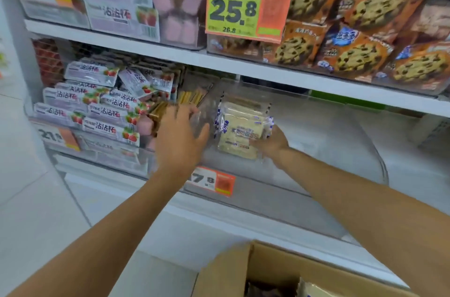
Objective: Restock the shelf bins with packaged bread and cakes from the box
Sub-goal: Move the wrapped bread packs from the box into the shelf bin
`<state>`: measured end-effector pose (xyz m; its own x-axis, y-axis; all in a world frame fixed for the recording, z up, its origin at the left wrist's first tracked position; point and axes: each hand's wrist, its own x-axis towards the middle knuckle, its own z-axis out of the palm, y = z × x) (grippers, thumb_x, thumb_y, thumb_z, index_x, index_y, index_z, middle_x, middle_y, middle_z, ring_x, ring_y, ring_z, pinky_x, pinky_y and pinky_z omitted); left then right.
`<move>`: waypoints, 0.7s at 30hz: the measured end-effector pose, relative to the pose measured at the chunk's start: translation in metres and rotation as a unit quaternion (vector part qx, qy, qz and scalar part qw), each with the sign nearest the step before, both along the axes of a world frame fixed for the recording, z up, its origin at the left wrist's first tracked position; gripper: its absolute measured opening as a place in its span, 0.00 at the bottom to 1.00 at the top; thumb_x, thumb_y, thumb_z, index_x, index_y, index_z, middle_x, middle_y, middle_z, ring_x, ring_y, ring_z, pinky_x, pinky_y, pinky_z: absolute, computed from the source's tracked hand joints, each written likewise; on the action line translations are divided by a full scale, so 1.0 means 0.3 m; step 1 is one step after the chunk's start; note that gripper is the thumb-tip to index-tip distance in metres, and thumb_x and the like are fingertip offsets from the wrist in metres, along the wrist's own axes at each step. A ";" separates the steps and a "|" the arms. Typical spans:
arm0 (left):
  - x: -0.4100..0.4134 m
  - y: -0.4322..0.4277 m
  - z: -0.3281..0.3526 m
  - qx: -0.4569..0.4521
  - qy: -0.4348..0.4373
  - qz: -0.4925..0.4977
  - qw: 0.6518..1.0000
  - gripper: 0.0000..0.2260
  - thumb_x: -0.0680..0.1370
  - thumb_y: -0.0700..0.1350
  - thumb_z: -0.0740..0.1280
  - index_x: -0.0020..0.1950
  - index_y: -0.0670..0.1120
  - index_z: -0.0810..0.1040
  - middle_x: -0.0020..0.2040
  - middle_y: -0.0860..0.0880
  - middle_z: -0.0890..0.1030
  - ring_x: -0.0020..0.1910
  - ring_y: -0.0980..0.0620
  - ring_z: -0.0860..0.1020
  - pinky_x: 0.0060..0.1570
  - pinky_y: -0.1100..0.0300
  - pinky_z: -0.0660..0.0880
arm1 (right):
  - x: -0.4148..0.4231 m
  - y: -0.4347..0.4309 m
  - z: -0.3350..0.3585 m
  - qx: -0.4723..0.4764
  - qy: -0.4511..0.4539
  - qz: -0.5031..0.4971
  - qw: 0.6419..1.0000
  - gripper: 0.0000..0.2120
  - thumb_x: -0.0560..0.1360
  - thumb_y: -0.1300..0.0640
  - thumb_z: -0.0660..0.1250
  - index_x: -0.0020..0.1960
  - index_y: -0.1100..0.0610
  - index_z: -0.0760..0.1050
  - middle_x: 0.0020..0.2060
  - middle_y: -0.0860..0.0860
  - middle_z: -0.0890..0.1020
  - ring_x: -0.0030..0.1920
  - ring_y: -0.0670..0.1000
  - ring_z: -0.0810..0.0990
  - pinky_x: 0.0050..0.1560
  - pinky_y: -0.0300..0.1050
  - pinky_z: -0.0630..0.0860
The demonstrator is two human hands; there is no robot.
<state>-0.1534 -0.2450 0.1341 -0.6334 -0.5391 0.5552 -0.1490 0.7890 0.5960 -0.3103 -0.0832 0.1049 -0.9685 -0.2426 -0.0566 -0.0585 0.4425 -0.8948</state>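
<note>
Two white shelves (243, 66) cross the view, flat and smooth, the upper one carrying clear plastic bins. The bin at upper right is packed with glossy orange cookie bags (360, 28), and an orange and green price card (246, 6) hangs on its front. The lower shelf holds a wide clear bin (304, 189) with a rounded front corner, its walls so transparent that the edges are hard to trace. To its left, another bin is heaped with flat pink and white strawberry packs (97, 106), their print blurred. At the bottom edge an open brown cardboard box (233, 270) is cut off by the frame, its contents dark and unclear. Inside the wide bin, near its left end, a pale square bread pack (239, 130) in crinkly clear wrap with blue print leans upright. The right hand (270, 140) grips its lower right corner, fingers hidden behind the wrap. The left hand (177, 136) is spread open, fingers splayed, just left of the pack against the bin's side wall; whether it touches anything is hard to tell.
</note>
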 end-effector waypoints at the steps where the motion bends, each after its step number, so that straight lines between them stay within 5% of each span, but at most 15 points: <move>1: 0.001 -0.005 -0.006 -0.006 0.005 -0.010 1.000 0.14 0.77 0.50 0.69 0.60 0.50 0.73 0.56 0.50 0.72 0.52 0.51 0.72 0.44 0.61 0.67 | -0.019 -0.026 -0.010 0.006 0.008 -0.022 1.000 0.30 0.66 0.58 0.79 0.64 0.57 0.70 0.57 0.55 0.80 0.55 0.58 0.81 0.56 0.58 0.79; 5: 0.005 -0.005 -0.009 -0.003 0.021 -0.011 1.000 0.14 0.76 0.50 0.69 0.60 0.52 0.73 0.56 0.52 0.72 0.50 0.53 0.72 0.42 0.60 0.67 | -0.052 -0.075 0.002 0.021 -0.001 -0.070 0.997 0.42 0.67 0.56 0.79 0.72 0.57 0.57 0.69 0.59 0.68 0.64 0.60 0.74 0.60 0.57 0.76; 7: 0.005 0.002 -0.008 -0.004 0.023 0.001 1.000 0.13 0.76 0.51 0.69 0.59 0.53 0.72 0.56 0.52 0.72 0.49 0.53 0.73 0.40 0.60 0.67 | -0.029 -0.049 0.011 0.150 0.120 -0.057 0.980 0.55 0.65 0.47 0.79 0.78 0.50 0.45 0.77 0.56 0.53 0.74 0.60 0.59 0.70 0.60 0.64; 10: 0.006 0.004 -0.009 -0.001 0.029 -0.001 1.000 0.12 0.76 0.50 0.69 0.57 0.55 0.72 0.56 0.53 0.72 0.49 0.54 0.73 0.39 0.59 0.68 | -0.036 -0.020 0.010 0.317 0.382 0.078 0.864 0.54 0.64 0.37 0.75 0.78 0.43 0.44 0.78 0.53 0.46 0.78 0.56 0.45 0.74 0.66 0.45; 12: 0.008 0.003 -0.009 -0.002 0.034 -0.005 0.999 0.12 0.76 0.49 0.69 0.57 0.55 0.72 0.55 0.55 0.71 0.49 0.55 0.72 0.36 0.63 0.66 | -0.070 -0.028 -0.002 0.396 0.441 0.140 0.793 0.49 0.66 0.34 0.72 0.78 0.42 0.48 0.77 0.53 0.51 0.77 0.56 0.47 0.73 0.69 0.43; 14: 0.010 0.005 -0.008 -0.005 0.036 -0.006 0.999 0.12 0.76 0.49 0.69 0.58 0.53 0.73 0.54 0.56 0.69 0.50 0.56 0.71 0.36 0.68 0.64 | -0.083 -0.046 -0.009 0.409 0.429 0.130 0.795 0.48 0.67 0.33 0.71 0.78 0.42 0.50 0.75 0.54 0.56 0.76 0.57 0.50 0.73 0.69 0.44; 21: 0.012 0.005 0.000 0.013 0.020 -0.015 1.000 0.13 0.77 0.48 0.69 0.61 0.51 0.74 0.58 0.49 0.73 0.55 0.50 0.73 0.47 0.58 0.71 | 0.020 -0.012 0.061 0.392 0.371 0.131 0.831 0.48 0.69 0.34 0.69 0.79 0.44 0.47 0.76 0.56 0.52 0.77 0.59 0.45 0.73 0.68 0.39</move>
